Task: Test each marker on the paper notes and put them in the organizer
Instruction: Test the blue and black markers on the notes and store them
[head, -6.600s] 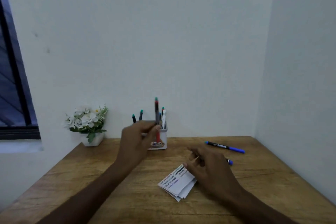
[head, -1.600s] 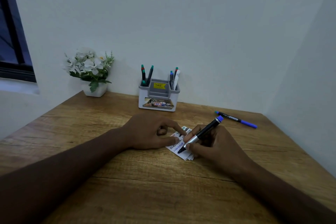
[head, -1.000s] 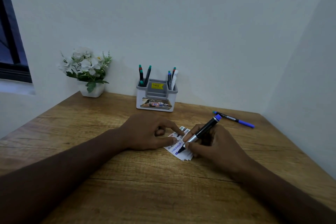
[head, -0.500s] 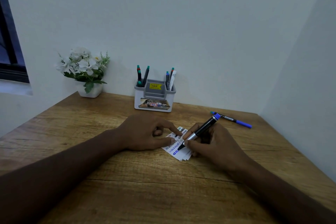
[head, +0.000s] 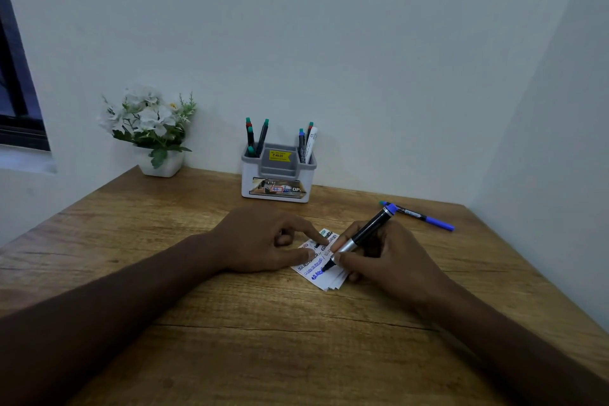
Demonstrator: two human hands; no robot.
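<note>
The right hand (head: 382, 260) grip is closed around a black marker (head: 361, 236), tip on the paper notes (head: 324, 269), blue end slanting up and away. The left hand (head: 263, 241) presses fingertips on the notes' left edge. Beyond, a second marker (head: 418, 216) lies on the bench (head: 230, 339); the organizer (head: 278, 175) stands by the wall.
</note>
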